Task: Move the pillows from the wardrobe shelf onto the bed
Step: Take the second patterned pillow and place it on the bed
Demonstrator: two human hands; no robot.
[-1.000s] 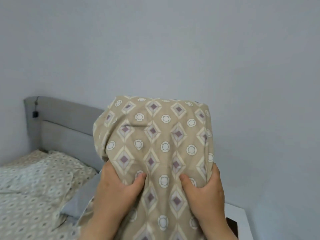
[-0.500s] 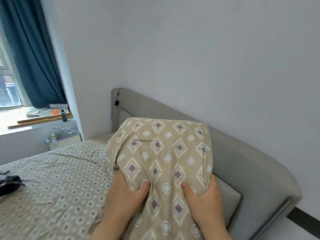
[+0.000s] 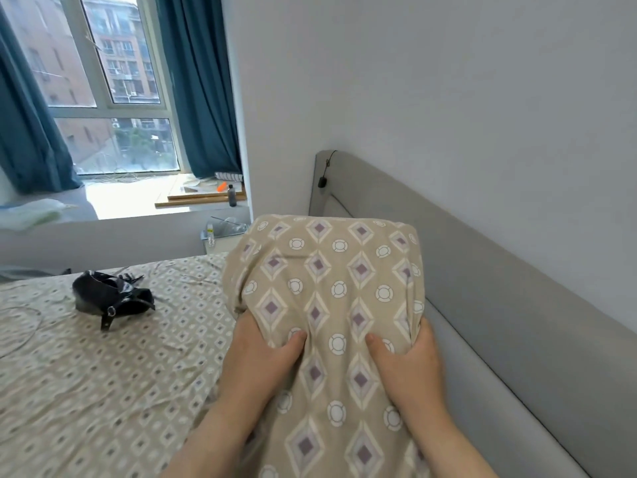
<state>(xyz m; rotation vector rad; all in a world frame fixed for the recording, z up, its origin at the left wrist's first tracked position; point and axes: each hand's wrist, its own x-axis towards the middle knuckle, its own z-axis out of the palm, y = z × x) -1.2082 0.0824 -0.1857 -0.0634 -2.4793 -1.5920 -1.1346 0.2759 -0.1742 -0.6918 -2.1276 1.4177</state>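
A beige pillow (image 3: 331, 281) with purple diamonds and white rings fills the lower middle of the head view. Both hands grip it from the sides: my left hand (image 3: 258, 360) on its left flank, my right hand (image 3: 406, 367) on its right, thumbs pressed into the front. The pillow is held upright above the head end of the bed (image 3: 103, 391), which has a patterned beige sheet. It stands just in front of the grey padded headboard (image 3: 482, 288). The wardrobe is out of view.
A black strapped bag (image 3: 110, 298) lies on the sheet at the left. Behind the bed are a window sill (image 3: 155, 198) with a dark bottle and boards, teal curtains (image 3: 203, 84), and a small bedside table (image 3: 220, 239) with clutter. A white wall runs along the right.
The view has swung left from the wall and bed corner across the bed to the window. The pillow stays gripped in both hands and is now over the head end of the mattress.
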